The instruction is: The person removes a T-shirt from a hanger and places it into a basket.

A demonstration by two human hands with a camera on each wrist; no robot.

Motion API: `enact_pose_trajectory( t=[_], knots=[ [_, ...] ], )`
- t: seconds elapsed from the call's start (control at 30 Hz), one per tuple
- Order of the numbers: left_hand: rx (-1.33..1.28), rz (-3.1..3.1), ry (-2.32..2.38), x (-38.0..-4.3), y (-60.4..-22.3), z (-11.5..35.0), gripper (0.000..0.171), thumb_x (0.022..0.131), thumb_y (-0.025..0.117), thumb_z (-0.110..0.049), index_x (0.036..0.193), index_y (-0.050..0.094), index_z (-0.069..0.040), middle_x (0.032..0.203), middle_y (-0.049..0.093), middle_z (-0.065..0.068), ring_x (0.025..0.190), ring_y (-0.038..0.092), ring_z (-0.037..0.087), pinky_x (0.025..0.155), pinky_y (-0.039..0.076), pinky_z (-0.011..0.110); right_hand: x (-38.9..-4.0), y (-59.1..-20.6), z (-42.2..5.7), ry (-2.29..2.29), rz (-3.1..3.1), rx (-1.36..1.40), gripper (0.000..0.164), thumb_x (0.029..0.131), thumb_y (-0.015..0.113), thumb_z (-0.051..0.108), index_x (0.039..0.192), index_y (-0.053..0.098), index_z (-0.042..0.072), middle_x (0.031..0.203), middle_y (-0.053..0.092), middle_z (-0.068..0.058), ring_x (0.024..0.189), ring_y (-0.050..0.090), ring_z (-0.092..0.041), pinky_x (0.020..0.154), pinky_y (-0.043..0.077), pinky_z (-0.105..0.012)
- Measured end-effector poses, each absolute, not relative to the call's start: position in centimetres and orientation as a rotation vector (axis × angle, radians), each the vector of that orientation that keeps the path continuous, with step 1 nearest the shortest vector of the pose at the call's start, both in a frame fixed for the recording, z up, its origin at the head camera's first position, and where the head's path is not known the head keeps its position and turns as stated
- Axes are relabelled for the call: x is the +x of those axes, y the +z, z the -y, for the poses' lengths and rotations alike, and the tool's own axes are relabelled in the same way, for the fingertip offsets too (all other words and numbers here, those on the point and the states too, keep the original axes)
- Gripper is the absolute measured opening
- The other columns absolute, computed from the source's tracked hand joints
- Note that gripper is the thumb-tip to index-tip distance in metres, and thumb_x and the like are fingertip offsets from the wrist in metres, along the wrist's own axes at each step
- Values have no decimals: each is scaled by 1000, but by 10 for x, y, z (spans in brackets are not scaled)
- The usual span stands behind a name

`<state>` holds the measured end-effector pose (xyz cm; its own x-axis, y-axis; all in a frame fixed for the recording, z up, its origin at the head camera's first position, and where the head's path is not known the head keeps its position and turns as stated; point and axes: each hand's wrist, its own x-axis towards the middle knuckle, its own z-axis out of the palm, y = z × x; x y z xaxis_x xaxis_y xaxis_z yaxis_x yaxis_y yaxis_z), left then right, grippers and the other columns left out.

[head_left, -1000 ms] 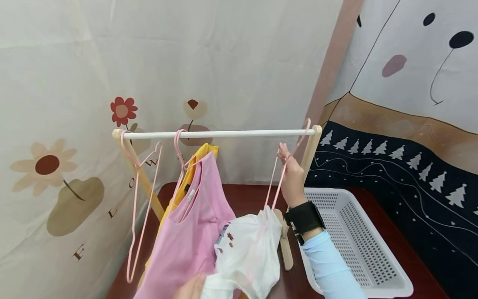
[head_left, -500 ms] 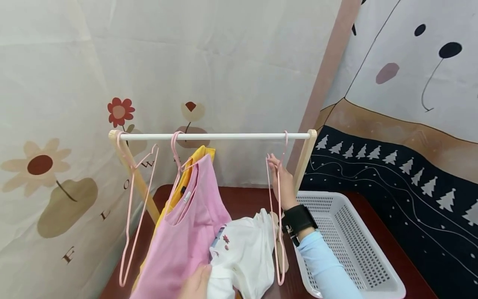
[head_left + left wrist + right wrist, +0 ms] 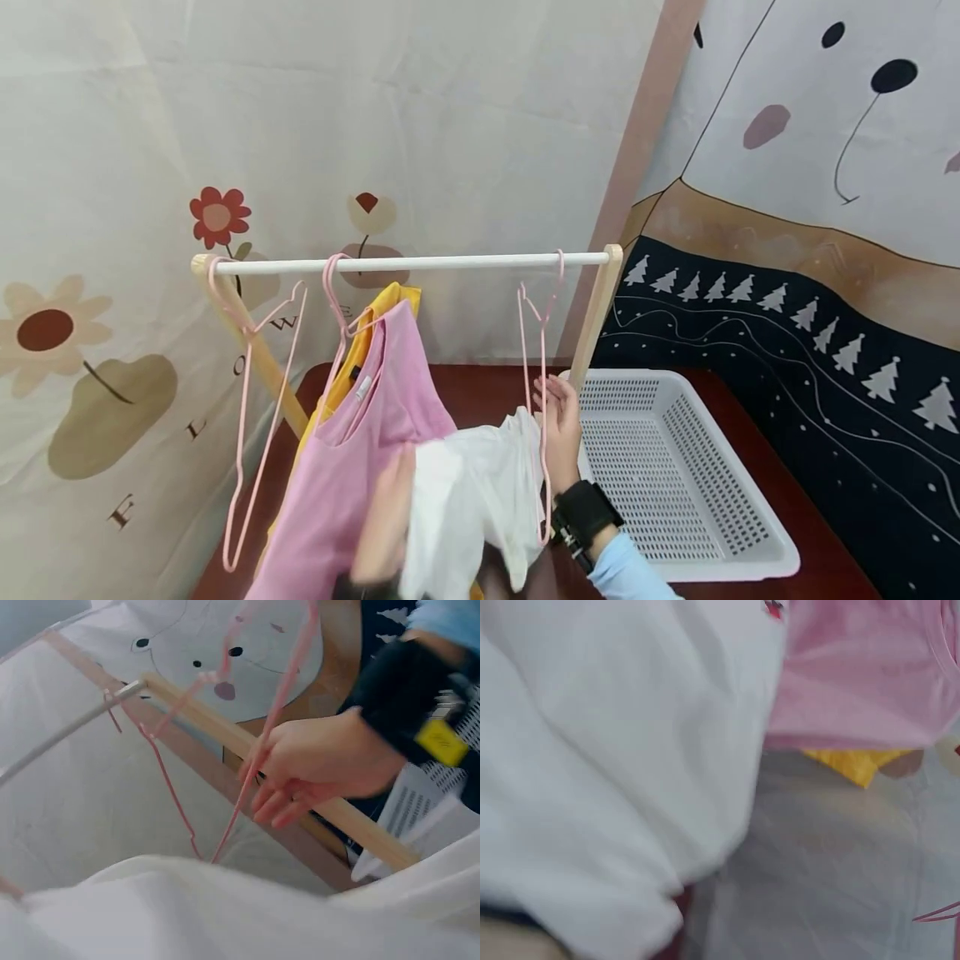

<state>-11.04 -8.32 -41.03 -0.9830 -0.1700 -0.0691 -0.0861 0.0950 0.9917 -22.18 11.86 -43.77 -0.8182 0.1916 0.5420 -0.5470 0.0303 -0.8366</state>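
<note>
My left hand [image 3: 386, 517], blurred in the head view, holds a white shirt [image 3: 468, 483] by its left side. The cloth hangs bunched and covers most of the lower left wrist view. A bare pink hanger [image 3: 543, 358] hooks over the white bar of the rack near its right end. Just behind that hanger is my right hand [image 3: 562, 425], its fingers loosely bent and holding nothing. In the left wrist view the hanger's pink wire passes in front of these fingers. The white shirt [image 3: 630, 750] fills much of the right wrist view.
The rack's white bar [image 3: 450, 262] spans two wooden posts. A pink garment [image 3: 375, 450] and a yellow garment [image 3: 408, 297] hang left of centre. Another bare pink hanger [image 3: 242, 417] is at the left end. A white perforated basket [image 3: 757, 467] stands at the right on the dark red table.
My right hand has let go of the hanger and moved down. The hanger first slid left along the bar. My left hand has raised the white shirt, and its print has turned out of view.
</note>
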Motion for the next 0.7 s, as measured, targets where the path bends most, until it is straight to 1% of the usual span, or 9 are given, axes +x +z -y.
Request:
enact_pose_trajectory(
  t=[0.1,0.13,0.23,0.33,0.43,0.5,0.57,0.6,0.7],
  knots=[
    [138,2291,-2021,-134,-419,75,53,96,46,-41,125,49,3,114,57,22,102,57,27,88,48,40,-214,-454,-114,1829,1856,333,28,98,34,-2,122,37,-15,116,48,-31,102,55,6,89,47,-13],
    [65,2360,-1930,-137,-425,73,56,93,52,-39,128,47,4,120,55,24,109,55,32,93,46,44,-212,-459,-113,1864,1897,340,27,98,34,-3,121,38,-16,115,48,-31,102,55,1,89,47,-15],
    [-99,2622,-1452,-137,-447,73,74,79,71,-35,133,41,5,133,45,30,121,44,46,99,37,58,-209,-474,-113,1803,2205,439,31,95,43,1,123,41,-13,117,49,-32,108,56,-23,94,47,-34],
    [-107,2812,-1120,-127,-469,76,99,63,81,-38,139,33,4,139,33,35,124,33,54,92,32,70,-211,-490,-115,1540,2613,685,64,89,61,20,140,28,-3,134,38,-32,124,42,-43,98,40,-54],
    [-16,2909,-977,-124,-487,74,116,52,86,-41,144,25,-5,141,23,39,126,27,57,87,32,74,-215,-504,-115,1065,2869,912,108,69,79,42,148,14,11,146,23,-30,130,27,-54,94,31,-71],
    [53,2892,-925,-129,-499,70,121,46,89,-40,145,24,-11,137,26,41,125,29,56,86,34,71,-217,-511,-113,789,2943,955,123,56,84,51,149,10,17,148,18,-30,130,23,-58,89,28,-77],
    [104,2858,-881,-137,-509,66,122,43,90,-35,144,25,-14,132,33,37,120,34,53,86,36,65,-216,-515,-108,638,2971,930,126,50,86,50,148,16,15,145,24,-31,125,30,-59,85,30,-78],
    [113,2845,-856,-140,-514,64,122,42,91,-33,144,26,-14,130,37,35,118,37,51,85,37,63,-215,-517,-105,600,2976,907,125,49,87,49,148,18,15,142,29,-30,123,35,-56,84,36,-74],
    [88,2792,-712,-144,-530,56,118,39,92,-27,141,35,-10,119,51,23,110,45,44,80,39,55,-209,-530,-97,508,2947,824,124,46,90,43,147,21,19,123,46,-25,106,52,-39,75,50,-52]
  ],
)
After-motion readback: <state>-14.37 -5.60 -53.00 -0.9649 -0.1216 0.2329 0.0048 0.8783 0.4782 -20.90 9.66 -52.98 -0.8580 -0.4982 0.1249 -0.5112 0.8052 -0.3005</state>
